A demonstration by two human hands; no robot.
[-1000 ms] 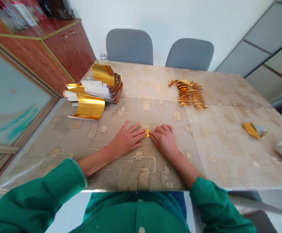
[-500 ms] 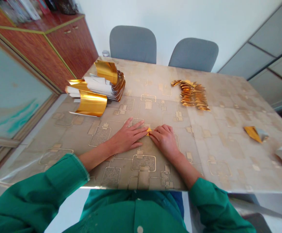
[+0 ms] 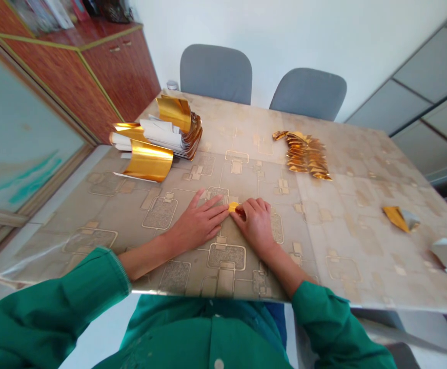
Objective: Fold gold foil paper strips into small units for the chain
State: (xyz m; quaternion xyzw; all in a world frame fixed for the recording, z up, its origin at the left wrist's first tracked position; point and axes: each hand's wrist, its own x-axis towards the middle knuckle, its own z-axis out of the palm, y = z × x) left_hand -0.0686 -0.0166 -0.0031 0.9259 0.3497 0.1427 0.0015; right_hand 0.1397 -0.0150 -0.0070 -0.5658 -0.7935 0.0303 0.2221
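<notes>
On the tabletop (image 3: pixel 346 246), a light, slippery folded gold-foil piece (image 3: pixel 233 206) is pressed under the curled right hand (image 3: pixel 256 225), the left hand (image 3: pixel 196 224) held open just beside it; its edges are best pinched.

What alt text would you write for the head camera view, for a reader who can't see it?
A person's right hand presses a small folded gold foil piece on a patterned table, with the left hand flat beside it. Curled gold-and-white foil sheets lie to the left, and a pile of folded gold pieces lies ahead.
</notes>
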